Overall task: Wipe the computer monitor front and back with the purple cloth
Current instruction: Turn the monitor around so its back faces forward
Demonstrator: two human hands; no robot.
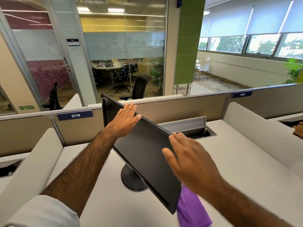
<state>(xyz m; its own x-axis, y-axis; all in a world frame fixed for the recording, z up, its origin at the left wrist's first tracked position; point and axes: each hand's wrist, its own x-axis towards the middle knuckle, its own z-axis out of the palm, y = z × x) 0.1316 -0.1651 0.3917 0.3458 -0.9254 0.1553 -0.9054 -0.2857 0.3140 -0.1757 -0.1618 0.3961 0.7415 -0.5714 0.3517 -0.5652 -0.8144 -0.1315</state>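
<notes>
The left sleeve (41, 212), pale and rolled back, fills the near corner, with the bare forearm reaching up to the monitor (144, 149). The left hand (126, 120) lies flat, fingers spread, over the monitor's top edge near its far corner, gripping nothing. The right hand (188, 158) is also spread flat against the dark screen near its closer top corner, holding nothing. The monitor stands turned at an angle on its round black base (131, 179) on the white desk (98, 185). The purple cloth (191, 208) lies on the desk just below the monitor's near lower corner, under the right forearm.
</notes>
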